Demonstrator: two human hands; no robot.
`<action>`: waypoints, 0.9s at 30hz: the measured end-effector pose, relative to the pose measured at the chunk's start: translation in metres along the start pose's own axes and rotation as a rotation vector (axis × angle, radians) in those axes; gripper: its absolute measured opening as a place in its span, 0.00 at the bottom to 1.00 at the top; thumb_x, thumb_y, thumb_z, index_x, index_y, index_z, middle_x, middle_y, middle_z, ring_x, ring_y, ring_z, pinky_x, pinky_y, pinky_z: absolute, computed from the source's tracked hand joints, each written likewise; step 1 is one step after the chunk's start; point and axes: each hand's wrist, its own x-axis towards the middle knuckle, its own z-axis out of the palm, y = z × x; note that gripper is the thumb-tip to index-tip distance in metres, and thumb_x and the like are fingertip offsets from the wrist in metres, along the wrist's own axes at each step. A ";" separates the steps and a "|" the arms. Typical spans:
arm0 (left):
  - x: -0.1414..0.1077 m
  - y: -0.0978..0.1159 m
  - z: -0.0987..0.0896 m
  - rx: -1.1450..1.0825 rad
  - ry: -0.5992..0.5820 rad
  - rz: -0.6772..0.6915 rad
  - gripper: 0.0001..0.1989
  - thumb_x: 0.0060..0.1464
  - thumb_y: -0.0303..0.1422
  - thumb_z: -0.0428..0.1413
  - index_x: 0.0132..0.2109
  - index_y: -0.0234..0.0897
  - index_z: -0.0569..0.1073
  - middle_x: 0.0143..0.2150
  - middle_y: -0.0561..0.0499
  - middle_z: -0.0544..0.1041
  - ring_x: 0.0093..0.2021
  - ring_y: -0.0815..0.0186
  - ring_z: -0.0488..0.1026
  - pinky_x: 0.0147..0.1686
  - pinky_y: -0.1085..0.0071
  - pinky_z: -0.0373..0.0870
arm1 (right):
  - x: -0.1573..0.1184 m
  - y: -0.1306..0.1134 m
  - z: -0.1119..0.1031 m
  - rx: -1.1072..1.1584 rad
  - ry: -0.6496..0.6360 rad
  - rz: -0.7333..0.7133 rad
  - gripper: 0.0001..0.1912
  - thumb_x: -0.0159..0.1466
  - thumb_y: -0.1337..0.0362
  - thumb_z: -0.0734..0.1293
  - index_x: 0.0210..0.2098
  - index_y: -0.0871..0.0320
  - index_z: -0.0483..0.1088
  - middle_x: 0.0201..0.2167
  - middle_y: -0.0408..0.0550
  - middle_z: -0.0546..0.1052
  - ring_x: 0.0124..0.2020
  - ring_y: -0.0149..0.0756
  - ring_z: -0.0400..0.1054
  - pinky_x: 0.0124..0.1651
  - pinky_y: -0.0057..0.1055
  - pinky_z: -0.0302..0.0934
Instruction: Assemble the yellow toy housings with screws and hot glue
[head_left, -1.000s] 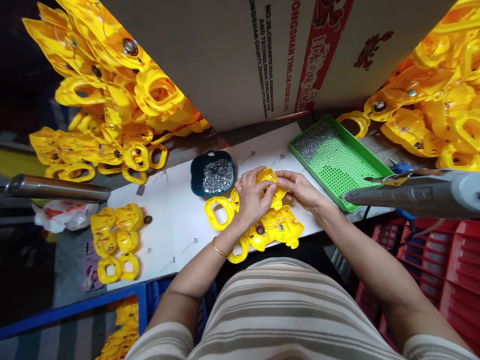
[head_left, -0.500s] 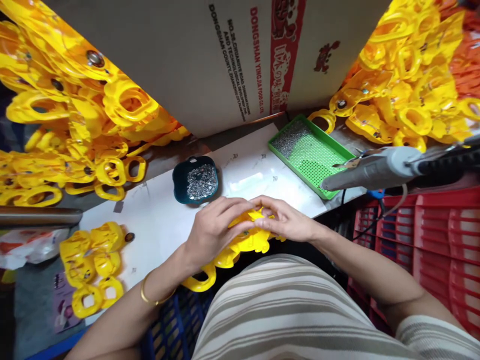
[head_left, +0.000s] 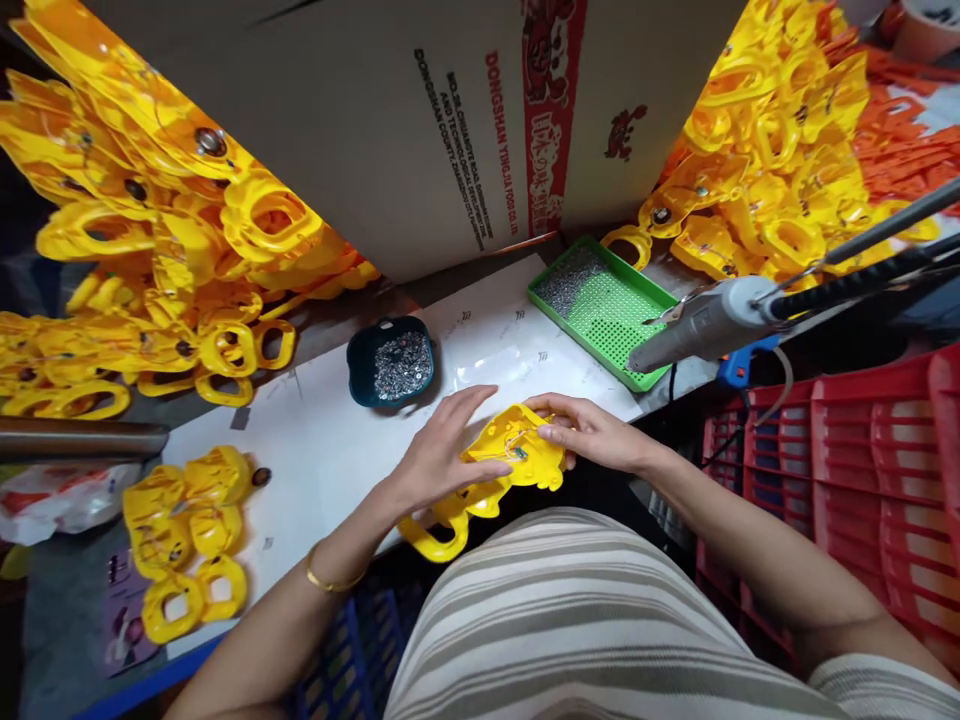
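Note:
My left hand (head_left: 442, 450) and my right hand (head_left: 592, 432) hold a yellow plastic toy shell (head_left: 517, 450) between them at the near edge of the white table (head_left: 330, 440). The shell's open inside faces up and shows thin wires and a small part. A second yellow shell with a ring handle (head_left: 439, 535) lies under it, partly over the table edge. My left fingers are spread along the shell's left side; my right fingers pinch its right side.
A dark teal dish of small screws (head_left: 391, 360) sits just beyond my hands. A green tray (head_left: 600, 310) with screws stands at the right. A hanging electric screwdriver (head_left: 697, 325) points left. Yellow shells lie piled left (head_left: 165, 260) and right (head_left: 765, 170), with a cardboard box (head_left: 420, 120) behind and red crates (head_left: 847, 470).
The hands have drawn the shell toward the near table edge and turned its open inside up. My left fingers have spread. The view has shifted right.

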 end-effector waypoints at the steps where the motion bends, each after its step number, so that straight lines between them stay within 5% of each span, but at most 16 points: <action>1: -0.007 -0.010 -0.001 0.008 -0.055 -0.063 0.43 0.47 0.54 0.61 0.64 0.39 0.61 0.62 0.37 0.67 0.60 0.49 0.65 0.57 0.53 0.66 | 0.000 0.002 -0.003 -0.039 0.045 -0.002 0.27 0.61 0.48 0.66 0.53 0.57 0.64 0.36 0.45 0.70 0.26 0.25 0.63 0.24 0.21 0.62; 3: -0.022 -0.028 0.000 0.029 -0.169 -0.180 0.43 0.44 0.55 0.62 0.63 0.39 0.65 0.61 0.37 0.68 0.60 0.46 0.65 0.58 0.49 0.64 | 0.001 0.009 -0.007 -0.112 0.133 -0.009 0.27 0.61 0.48 0.66 0.53 0.57 0.65 0.40 0.48 0.70 0.26 0.25 0.63 0.22 0.22 0.61; 7: -0.042 -0.049 0.015 -0.027 -0.270 -0.306 0.33 0.50 0.51 0.60 0.59 0.40 0.70 0.56 0.43 0.72 0.54 0.52 0.70 0.52 0.62 0.69 | 0.015 0.018 -0.008 -0.216 0.279 -0.103 0.24 0.59 0.50 0.68 0.49 0.58 0.71 0.47 0.51 0.67 0.29 0.26 0.64 0.28 0.25 0.63; 10: -0.041 -0.047 0.024 -0.115 -0.403 -0.322 0.25 0.52 0.50 0.57 0.51 0.39 0.75 0.43 0.50 0.78 0.42 0.58 0.75 0.40 0.71 0.70 | 0.018 0.021 -0.010 -0.286 0.446 -0.180 0.21 0.57 0.52 0.70 0.46 0.57 0.73 0.45 0.50 0.69 0.29 0.25 0.64 0.34 0.28 0.64; 13: -0.028 -0.033 0.027 0.004 -0.433 -0.262 0.21 0.54 0.51 0.55 0.38 0.38 0.78 0.35 0.51 0.78 0.37 0.60 0.74 0.36 0.73 0.66 | -0.008 0.037 -0.016 -0.250 0.719 -0.271 0.17 0.59 0.52 0.67 0.39 0.59 0.74 0.36 0.48 0.73 0.26 0.25 0.63 0.31 0.27 0.61; 16: 0.000 -0.004 0.032 0.147 -0.408 -0.093 0.23 0.56 0.54 0.52 0.32 0.38 0.76 0.35 0.49 0.76 0.36 0.61 0.73 0.36 0.72 0.63 | -0.057 0.077 -0.019 -0.024 0.810 -0.216 0.19 0.60 0.49 0.63 0.27 0.60 0.70 0.18 0.41 0.67 0.15 0.23 0.54 0.19 0.24 0.46; 18: 0.026 0.025 0.042 0.171 -0.386 0.050 0.24 0.57 0.54 0.51 0.32 0.38 0.76 0.35 0.48 0.76 0.37 0.62 0.73 0.35 0.72 0.62 | -0.091 0.107 -0.016 0.063 0.771 -0.163 0.19 0.56 0.50 0.65 0.23 0.60 0.69 0.15 0.41 0.66 0.14 0.23 0.52 0.19 0.24 0.43; 20: 0.055 0.059 0.057 0.163 -0.373 0.169 0.22 0.55 0.53 0.54 0.33 0.38 0.76 0.35 0.48 0.76 0.37 0.62 0.73 0.34 0.73 0.61 | -0.118 0.129 -0.007 0.174 0.710 -0.152 0.16 0.51 0.53 0.69 0.28 0.61 0.74 0.23 0.47 0.74 0.21 0.30 0.64 0.22 0.25 0.52; 22: 0.083 0.095 0.075 0.119 -0.351 0.209 0.19 0.53 0.51 0.58 0.33 0.38 0.77 0.34 0.48 0.77 0.36 0.62 0.73 0.33 0.73 0.59 | -0.134 0.138 0.004 0.286 0.713 -0.216 0.22 0.50 0.52 0.71 0.40 0.59 0.76 0.39 0.54 0.79 0.39 0.41 0.72 0.37 0.32 0.65; 24: 0.109 0.128 0.093 0.042 -0.310 0.174 0.18 0.51 0.49 0.60 0.32 0.37 0.77 0.33 0.49 0.78 0.35 0.63 0.73 0.31 0.73 0.58 | -0.138 0.138 0.013 0.348 0.856 -0.272 0.29 0.53 0.49 0.70 0.51 0.55 0.72 0.51 0.55 0.75 0.53 0.46 0.69 0.54 0.39 0.63; 27: 0.139 0.164 0.112 -0.136 -0.266 0.086 0.19 0.51 0.48 0.60 0.29 0.35 0.78 0.28 0.50 0.77 0.32 0.63 0.72 0.29 0.73 0.57 | -0.133 0.125 0.008 0.263 1.155 -0.270 0.33 0.57 0.44 0.67 0.57 0.54 0.67 0.53 0.55 0.74 0.53 0.46 0.69 0.56 0.41 0.63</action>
